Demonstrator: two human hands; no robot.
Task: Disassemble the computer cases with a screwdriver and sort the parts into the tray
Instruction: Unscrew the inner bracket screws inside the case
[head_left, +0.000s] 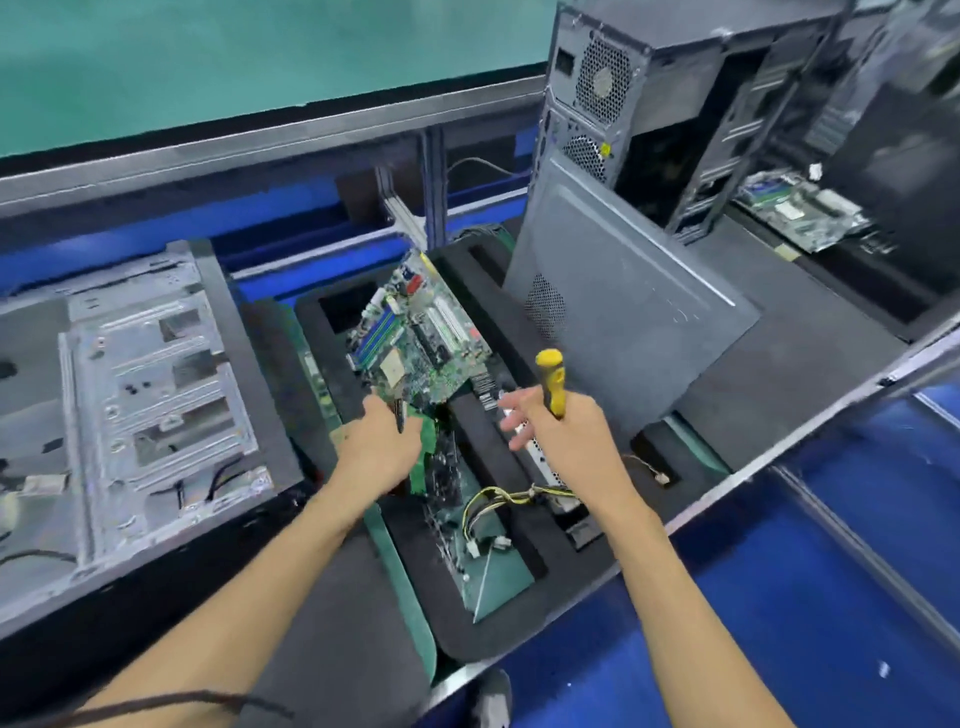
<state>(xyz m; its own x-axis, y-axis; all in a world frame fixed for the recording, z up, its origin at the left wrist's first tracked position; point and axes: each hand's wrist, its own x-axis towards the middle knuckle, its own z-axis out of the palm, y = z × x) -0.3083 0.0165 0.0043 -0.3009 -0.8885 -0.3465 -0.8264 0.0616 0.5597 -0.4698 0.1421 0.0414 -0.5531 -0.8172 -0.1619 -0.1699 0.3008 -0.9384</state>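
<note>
Motherboard (415, 343): green, w/ blue slots, white slots, a red bit near far edge, pale beige square chip; screwdriver (551, 382) handle yellow w/ black stripes; tray (498, 618) black foam, green base showing in the cut-outs; wire bundle (511, 496) in it yellow & black, white plugs; side panel (623, 322) plain grey w/ dotted vent patch; opened case (135, 395) on left silver-grey inside, black rim; floor (810, 597) blue; far wall (208, 57) teal.

Hidden, cropped and blurred parts at the bench

The opened case (130, 395) runs off the left edge, smeared by blur. The left hand (376, 449) covers the motherboard (415, 343) at its near corner. The screwdriver (551, 382) shaft is buried in the right hand (563, 441). The tower (691, 104) is cut by the top edge.
</note>
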